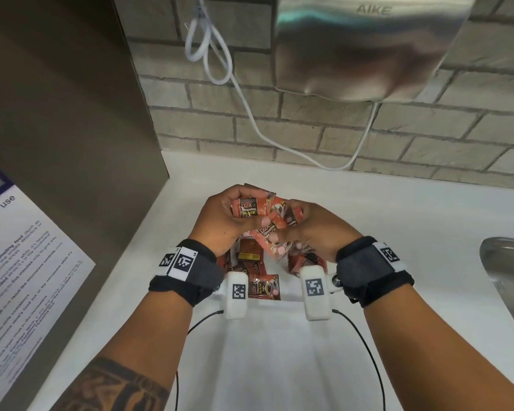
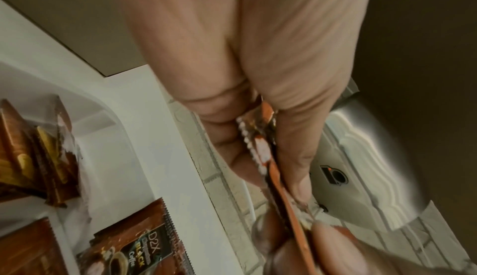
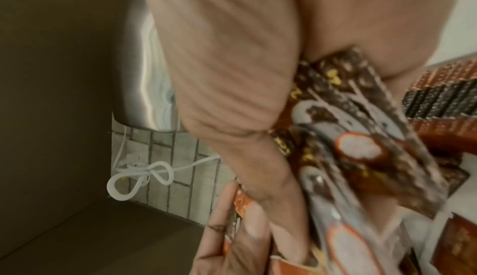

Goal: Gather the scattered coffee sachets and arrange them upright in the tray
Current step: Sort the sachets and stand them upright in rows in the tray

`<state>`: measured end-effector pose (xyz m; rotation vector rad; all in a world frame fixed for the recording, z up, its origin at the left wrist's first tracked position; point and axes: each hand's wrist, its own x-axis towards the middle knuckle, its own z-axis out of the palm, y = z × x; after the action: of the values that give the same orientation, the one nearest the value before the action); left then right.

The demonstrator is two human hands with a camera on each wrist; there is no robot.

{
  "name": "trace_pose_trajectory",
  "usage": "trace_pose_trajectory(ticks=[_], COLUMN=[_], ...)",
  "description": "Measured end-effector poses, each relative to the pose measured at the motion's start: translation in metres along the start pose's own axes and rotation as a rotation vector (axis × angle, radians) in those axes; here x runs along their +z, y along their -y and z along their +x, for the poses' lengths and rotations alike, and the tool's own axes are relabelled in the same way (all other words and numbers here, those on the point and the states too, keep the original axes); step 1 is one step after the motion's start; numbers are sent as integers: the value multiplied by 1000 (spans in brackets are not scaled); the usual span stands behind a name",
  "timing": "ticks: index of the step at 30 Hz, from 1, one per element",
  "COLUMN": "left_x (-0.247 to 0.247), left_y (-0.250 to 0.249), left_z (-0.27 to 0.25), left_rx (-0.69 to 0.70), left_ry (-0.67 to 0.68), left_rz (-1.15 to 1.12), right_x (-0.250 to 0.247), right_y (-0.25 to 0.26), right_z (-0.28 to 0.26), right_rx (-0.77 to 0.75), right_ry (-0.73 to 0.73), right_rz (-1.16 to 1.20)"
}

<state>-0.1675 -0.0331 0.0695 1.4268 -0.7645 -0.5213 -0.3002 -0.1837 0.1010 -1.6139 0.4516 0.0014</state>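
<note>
Two hands share one loose bundle of sachets above the tray, and that split hold is the main hazard.

Left hand: your fingers curl round a small stack of sachets, thumb pressed on the printed face. The left wrist view shows the stack edge-on, pinched between thumb and fingers. The packs are slick; if you ease the pinch while squaring the edges, the inner ones are likely to slide out at 6 o'clock.

Centre: more sachets lie in the tray directly below your hands, some leaning or standing in a row, at least one lying flat at its 6 o'clock end. A dropped pack could knock the leaning ones over. Setting the bundle onto the flat pack would probably leave it tilted.

Right hand: you grip a fanned, crooked bunch, its lower corners hanging free. The right wrist view is blurred, but the packs splay at different angles. This is the weaker hold. Pulling your hands apart before merging the two bunches risks spilling them.

Sink at 3 o'clock: any sachet that skids right could land there.
</note>
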Motion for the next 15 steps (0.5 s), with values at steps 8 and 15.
trace_pose_trajectory(ticks=[8, 15], left_x=[-3, 6], left_y=[0, -2], left_z=[-1, -7], left_rx=[-2, -9], left_ry=[-109, -79], left_rz=[-47, 18], right_x=[3, 15], right_y=[-10, -1], right_z=[-3, 6], right_rx=[41, -94], right_ry=[111, -263], right_rz=[321, 72])
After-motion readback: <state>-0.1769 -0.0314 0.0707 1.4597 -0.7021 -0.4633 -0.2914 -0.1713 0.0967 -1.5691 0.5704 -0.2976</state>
